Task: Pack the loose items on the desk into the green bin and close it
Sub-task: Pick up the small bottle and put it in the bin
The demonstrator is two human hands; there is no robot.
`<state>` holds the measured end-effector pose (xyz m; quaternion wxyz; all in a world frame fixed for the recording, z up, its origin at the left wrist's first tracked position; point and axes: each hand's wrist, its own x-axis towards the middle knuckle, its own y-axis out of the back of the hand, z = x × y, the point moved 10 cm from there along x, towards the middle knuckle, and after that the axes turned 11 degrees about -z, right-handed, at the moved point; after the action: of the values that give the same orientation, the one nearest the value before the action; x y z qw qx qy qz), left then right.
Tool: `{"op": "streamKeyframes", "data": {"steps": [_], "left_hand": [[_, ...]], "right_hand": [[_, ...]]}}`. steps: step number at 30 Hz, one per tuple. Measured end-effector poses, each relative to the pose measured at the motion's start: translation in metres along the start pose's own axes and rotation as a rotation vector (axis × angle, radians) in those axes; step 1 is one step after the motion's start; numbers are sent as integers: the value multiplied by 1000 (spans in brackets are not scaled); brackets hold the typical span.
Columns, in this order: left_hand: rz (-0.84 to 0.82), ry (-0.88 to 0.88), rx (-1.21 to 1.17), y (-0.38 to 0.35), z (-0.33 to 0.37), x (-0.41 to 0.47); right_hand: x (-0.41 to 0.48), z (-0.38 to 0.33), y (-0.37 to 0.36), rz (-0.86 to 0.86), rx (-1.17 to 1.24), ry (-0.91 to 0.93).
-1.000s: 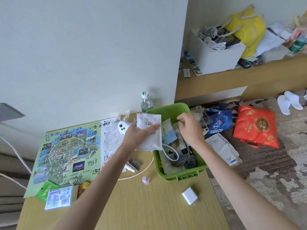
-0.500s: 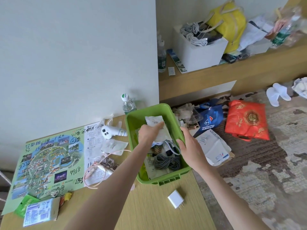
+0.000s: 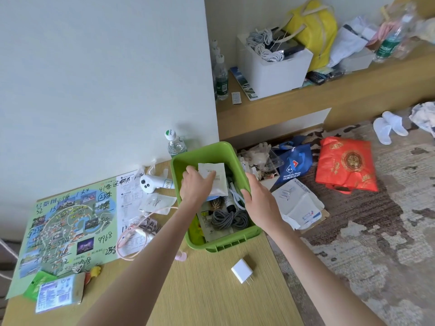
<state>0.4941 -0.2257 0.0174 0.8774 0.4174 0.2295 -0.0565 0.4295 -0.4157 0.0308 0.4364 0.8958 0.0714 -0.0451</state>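
The green plastic bin (image 3: 207, 151) stands open at the right edge of the wooden tabletop (image 3: 211, 290), with a grey coiled cable (image 3: 229, 218) inside. The left hand (image 3: 196, 187) pinches a flat white sachet (image 3: 215, 177) low in the bin; the right hand (image 3: 259, 203) grips the right rim. Outside lie a white square charger plug (image 3: 242, 270) in front, and a white game controller (image 3: 150, 183), a pink looped cable (image 3: 131, 238) and a green paper map (image 3: 68, 227) to the left. 1 second ago the sachet was over the tabletop and the right hand was reaching inside the bin.
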Motion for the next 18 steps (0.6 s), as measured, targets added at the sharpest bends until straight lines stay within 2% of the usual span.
{"op": "streamKeyframes", "data": {"steps": [6,12,15,18], "left_hand": [[153,-329,44,35,5,-77],[139,-545,19,30,-56,-171],[119,-539,52,14,-112,-205],[3,-466,165,-18,-181,-230]], "right_hand": [[-39,-33,3,54,-219,61],[-142,-80,-26,167,-224,223],[-193,-91,-73,71,-186,271],[-240,-93,-130,-132,-117,288]]}}
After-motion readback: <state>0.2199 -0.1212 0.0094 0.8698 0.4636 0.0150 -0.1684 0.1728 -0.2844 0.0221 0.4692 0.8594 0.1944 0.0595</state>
